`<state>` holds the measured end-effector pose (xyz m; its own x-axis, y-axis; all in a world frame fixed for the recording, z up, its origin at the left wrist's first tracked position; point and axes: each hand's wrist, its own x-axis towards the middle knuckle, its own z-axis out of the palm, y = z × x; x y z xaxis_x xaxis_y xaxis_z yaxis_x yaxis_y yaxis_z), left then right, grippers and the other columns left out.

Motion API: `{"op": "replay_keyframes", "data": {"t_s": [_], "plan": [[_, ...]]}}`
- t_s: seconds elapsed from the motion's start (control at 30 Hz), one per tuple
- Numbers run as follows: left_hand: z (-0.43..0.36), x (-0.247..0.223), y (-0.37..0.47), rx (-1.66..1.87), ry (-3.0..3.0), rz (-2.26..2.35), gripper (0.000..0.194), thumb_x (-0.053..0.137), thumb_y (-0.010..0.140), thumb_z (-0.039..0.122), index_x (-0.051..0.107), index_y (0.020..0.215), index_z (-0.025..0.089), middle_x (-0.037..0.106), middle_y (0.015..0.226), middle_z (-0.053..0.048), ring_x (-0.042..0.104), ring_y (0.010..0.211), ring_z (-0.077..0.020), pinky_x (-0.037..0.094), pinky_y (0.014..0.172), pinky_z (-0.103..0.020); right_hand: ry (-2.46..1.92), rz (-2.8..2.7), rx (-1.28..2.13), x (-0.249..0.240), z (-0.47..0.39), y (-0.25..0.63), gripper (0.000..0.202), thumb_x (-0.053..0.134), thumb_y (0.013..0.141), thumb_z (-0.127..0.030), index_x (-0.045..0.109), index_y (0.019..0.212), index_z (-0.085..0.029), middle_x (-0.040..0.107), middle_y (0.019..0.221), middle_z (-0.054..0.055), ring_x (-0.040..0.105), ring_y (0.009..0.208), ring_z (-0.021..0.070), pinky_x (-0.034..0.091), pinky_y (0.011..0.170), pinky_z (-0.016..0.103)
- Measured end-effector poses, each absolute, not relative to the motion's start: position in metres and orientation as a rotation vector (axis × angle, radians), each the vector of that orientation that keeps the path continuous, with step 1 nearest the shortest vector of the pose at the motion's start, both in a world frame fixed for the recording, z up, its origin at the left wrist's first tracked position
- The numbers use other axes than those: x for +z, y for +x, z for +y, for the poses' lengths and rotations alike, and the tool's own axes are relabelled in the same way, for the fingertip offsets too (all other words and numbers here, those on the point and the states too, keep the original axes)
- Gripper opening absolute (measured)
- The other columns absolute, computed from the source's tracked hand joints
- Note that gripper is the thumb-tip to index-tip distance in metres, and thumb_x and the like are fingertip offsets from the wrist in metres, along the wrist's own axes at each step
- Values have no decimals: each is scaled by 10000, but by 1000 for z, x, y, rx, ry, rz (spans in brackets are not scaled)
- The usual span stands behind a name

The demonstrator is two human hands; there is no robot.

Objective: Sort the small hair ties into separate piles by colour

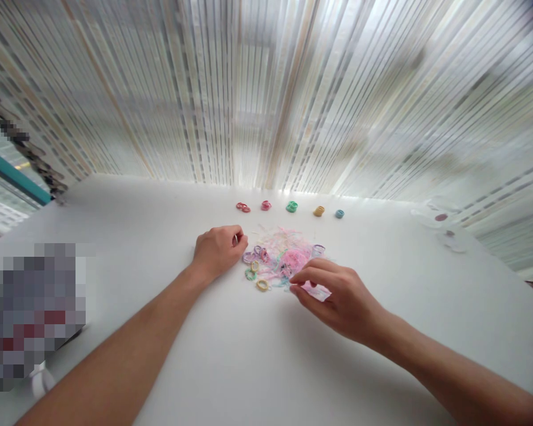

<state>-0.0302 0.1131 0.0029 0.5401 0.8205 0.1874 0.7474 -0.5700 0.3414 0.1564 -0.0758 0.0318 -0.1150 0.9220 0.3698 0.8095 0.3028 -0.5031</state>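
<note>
My left hand (217, 249) rests on the white table just left of a loose pile of thin pastel strands (293, 257). Its fingers are curled in toward the thumb, and what they hold, if anything, is hidden. Over the pile's right front edge is my right hand (337, 290), thumb and forefinger slightly apart with nothing visible between them. Small ring-shaped bands lie around the pile: purple bands (249, 257), a green band (250, 274), a yellow band (262, 285) and another purple band (318, 248) at the right.
Behind the pile runs a row of small band groups: red (243, 207), pink (266, 205), green (292, 206), yellow (318, 211) and blue (340, 213). A striped sheer curtain (266, 106) hangs along the back. Clear round pieces (448, 236) lie at right; a blurred-out object (35, 313) is at left.
</note>
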Motion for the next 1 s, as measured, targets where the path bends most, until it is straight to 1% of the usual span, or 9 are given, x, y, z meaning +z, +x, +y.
{"op": "replay_keyframes", "data": {"t_s": [0.17, 0.33, 0.4, 0.5, 0.77, 0.9, 1.0], "plan": [[112, 4, -30, 469, 2551, 1329, 296, 480, 894, 431, 704, 834, 247, 735, 805, -28, 640, 749, -200, 377, 654, -301, -1564, -2053, 294, 32, -56, 132, 91, 626, 894, -160, 706, 875, -198, 667, 790, 44, 607, 707, 158, 443, 617, 262], [112, 3, -31, 494, 2560, 1315, 284, 481, 898, 417, 700, 814, 256, 727, 786, -15, 637, 730, -202, 368, 645, -307, -1539, -2061, 287, 21, -47, 124, 109, 642, 858, -108, 704, 877, -196, 684, 820, 42, 608, 720, 163, 433, 637, 272], [113, 2, -31, 504, 2568, 1310, 286, 478, 901, 415, 692, 796, 258, 720, 773, -11, 629, 717, -201, 355, 640, -308, -1522, -2043, 284, 15, -48, 123, 120, 633, 863, -106, 704, 900, -196, 689, 850, 46, 609, 734, 167, 434, 638, 274], [113, 1, -31, 510, 2573, 1315, 288, 477, 903, 420, 666, 765, 252, 706, 747, -6, 613, 689, -195, 315, 614, -309, -1494, -2020, 288, 7, -50, 124, 147, 619, 866, -102, 703, 951, -186, 689, 927, 66, 623, 801, 183, 466, 688, 290], [114, 0, -32, 514, 2581, 1312, 290, 469, 906, 426, 625, 738, 250, 684, 714, -1, 587, 665, -186, 284, 606, -307, -1528, -2039, 286, -1, -50, 125, 171, 588, 903, -163, 730, 996, -188, 643, 959, 92, 606, 823, 196, 504, 716, 316], [115, 1, -32, 501, 2588, 1311, 297, 463, 910, 436, 613, 738, 246, 674, 704, 0, 573, 656, -179, 282, 608, -303, -1489, -2073, 188, -5, -50, 127, 138, 587, 932, -181, 724, 945, -183, 646, 925, 85, 593, 809, 197, 479, 684, 305], [115, 2, -31, 479, 2591, 1319, 311, 456, 913, 449, 617, 746, 242, 676, 713, -4, 577, 663, -179, 280, 604, -303, -1440, -2093, 119, -7, -49, 129, 163, 565, 969, -194, 702, 883, -172, 650, 895, 81, 582, 792, 192, 464, 675, 301]]}}
